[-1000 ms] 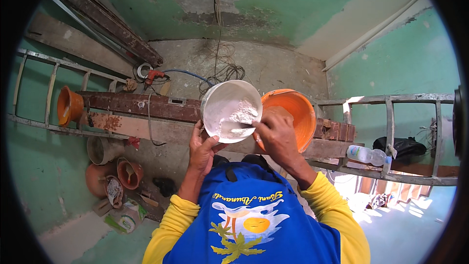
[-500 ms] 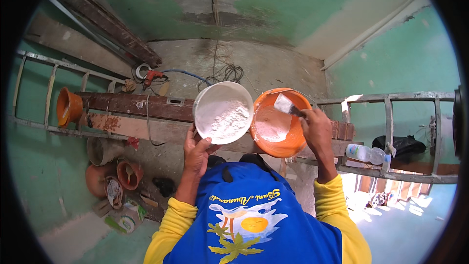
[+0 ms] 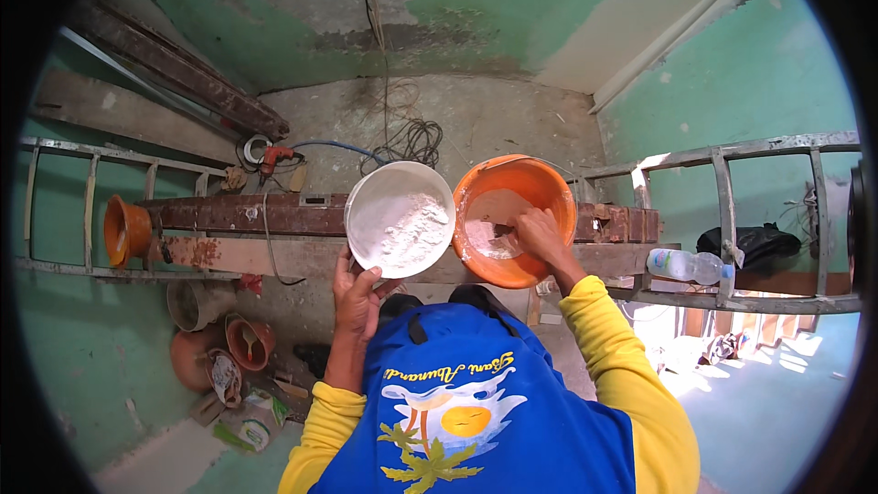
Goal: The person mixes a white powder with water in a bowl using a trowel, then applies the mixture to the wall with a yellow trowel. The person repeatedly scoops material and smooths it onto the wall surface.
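Note:
My left hand (image 3: 357, 291) grips the near rim of a white bowl (image 3: 373, 206), its thumb over the edge. White powder (image 3: 416, 227) lies heaped in the bowl. Right beside it is an orange bucket (image 3: 555, 185) with pale pinkish material (image 3: 485, 236) at the bottom. My right hand (image 3: 541, 236) reaches inside this bucket, closed on a putty knife (image 3: 501, 240). The blade is down at the pinkish material and is partly hidden by the fingers and shadow.
Wooden planks (image 3: 238, 256) span between two ladders (image 3: 91, 178). An orange pot (image 3: 126, 229) stands at the left end, a plastic bottle (image 3: 686, 265) and black bag (image 3: 754, 245) at the right. Below left are several buckets (image 3: 249, 341). Beyond lie a red drill (image 3: 273, 160) and coiled cable (image 3: 416, 142).
My right hand has lowered the putty knife from above the orange bucket's rim down into it. The white bowl, still in my left hand, appears slightly further left in view.

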`<state>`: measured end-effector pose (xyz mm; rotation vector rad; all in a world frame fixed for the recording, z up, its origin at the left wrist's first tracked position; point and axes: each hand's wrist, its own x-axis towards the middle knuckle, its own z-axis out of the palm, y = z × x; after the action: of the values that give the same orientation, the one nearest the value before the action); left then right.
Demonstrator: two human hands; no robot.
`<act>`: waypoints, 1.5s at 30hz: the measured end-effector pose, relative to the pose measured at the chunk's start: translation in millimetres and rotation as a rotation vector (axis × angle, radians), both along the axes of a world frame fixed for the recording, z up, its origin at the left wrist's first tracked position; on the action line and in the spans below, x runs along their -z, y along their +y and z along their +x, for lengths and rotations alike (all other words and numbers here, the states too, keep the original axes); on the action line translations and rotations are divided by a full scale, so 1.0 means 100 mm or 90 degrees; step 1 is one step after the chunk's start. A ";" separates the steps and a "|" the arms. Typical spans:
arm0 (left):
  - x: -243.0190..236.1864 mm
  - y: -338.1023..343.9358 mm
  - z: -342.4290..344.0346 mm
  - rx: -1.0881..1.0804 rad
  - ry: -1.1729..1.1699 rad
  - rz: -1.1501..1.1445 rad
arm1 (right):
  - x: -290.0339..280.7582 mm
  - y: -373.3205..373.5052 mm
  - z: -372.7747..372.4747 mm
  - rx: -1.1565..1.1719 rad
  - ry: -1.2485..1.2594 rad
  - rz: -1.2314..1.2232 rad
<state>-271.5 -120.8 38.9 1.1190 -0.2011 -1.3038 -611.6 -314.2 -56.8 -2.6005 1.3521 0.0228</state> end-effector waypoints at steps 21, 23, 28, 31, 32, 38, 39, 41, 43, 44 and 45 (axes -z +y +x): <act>0.02 -0.10 -0.04 0.006 -0.012 0.004 | -1.39 0.16 -0.08 0.135 -0.276 0.128; 0.03 -0.10 -0.05 0.007 -0.006 0.000 | -1.51 0.23 0.09 0.136 -0.345 0.110; 0.01 -0.12 -0.05 0.016 0.001 -0.010 | -1.56 0.39 0.56 0.083 -0.333 -0.074; 0.01 -0.13 -0.05 0.019 0.007 -0.017 | -1.56 0.39 0.82 0.029 -0.287 -0.223; 0.00 -0.14 -0.05 0.021 0.009 -0.021 | -1.51 0.38 0.88 0.019 -0.259 -0.252; -0.04 -0.12 -0.05 0.019 0.016 -0.023 | -1.49 0.32 1.00 0.018 -0.235 -0.296; -0.04 -0.11 -0.05 0.021 0.011 -0.024 | -1.49 0.33 0.98 0.013 -0.223 -0.293; -0.04 -0.10 -0.06 0.024 0.000 -0.026 | -1.49 0.36 0.98 0.005 -0.193 -0.293; -0.05 -0.11 -0.06 0.024 0.005 -0.034 | -1.48 0.42 1.00 0.000 -0.154 -0.295; -0.05 -0.11 -0.07 0.024 0.007 -0.038 | -1.48 0.45 1.01 -0.016 -0.187 -0.281; -0.05 -0.11 -0.06 0.026 0.006 -0.034 | -1.48 0.48 1.04 -0.031 -0.223 -0.267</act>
<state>-277.6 -131.6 43.8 1.0687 -0.2510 -1.3319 -507.7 -266.2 90.8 -2.7796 1.2707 -0.7483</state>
